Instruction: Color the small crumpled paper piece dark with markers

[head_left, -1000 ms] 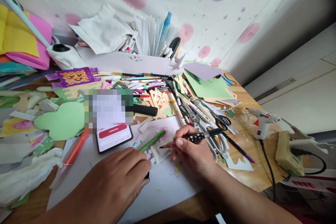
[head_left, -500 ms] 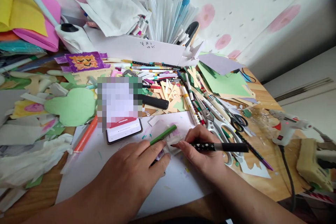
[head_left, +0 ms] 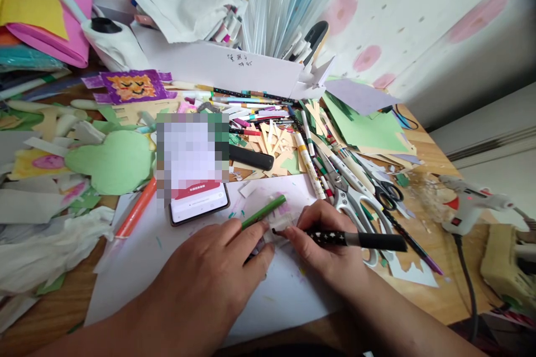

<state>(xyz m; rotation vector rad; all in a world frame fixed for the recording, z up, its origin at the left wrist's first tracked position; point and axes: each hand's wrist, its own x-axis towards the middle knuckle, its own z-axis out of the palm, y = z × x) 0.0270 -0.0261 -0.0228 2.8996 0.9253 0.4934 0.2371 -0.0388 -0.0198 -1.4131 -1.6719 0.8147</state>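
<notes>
Black marker [head_left: 329, 238] — white-starred, dark-tipped — sits pinched in the right hand [head_left: 335, 261] (left hand [head_left: 213, 270] grip unclear).

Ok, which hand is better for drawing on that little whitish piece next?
Probably the right hand: it grips the black pen, tip pointing at the whitish piece. The left hand seems better for steadying, with its fingertips by the piece and a green pen poking out beyond them.
</notes>
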